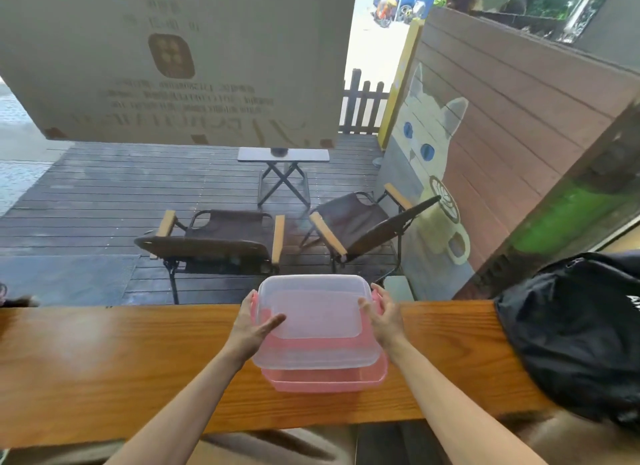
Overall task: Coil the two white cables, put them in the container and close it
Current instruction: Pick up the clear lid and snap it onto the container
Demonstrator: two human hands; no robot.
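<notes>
A pink plastic container stands on the wooden counter in front of me. Its translucent lid is tilted above it, with the near edge over the container's rim and the far edge raised. My left hand holds the lid's left side, thumb lying on top. My right hand holds the lid's right side by a pink latch. No white cables are visible; the frosted lid hides the container's inside.
A black bag lies on the counter's right end. Beyond the window are two folding chairs, a small folding table, a wooden deck and a wall with a painted cat.
</notes>
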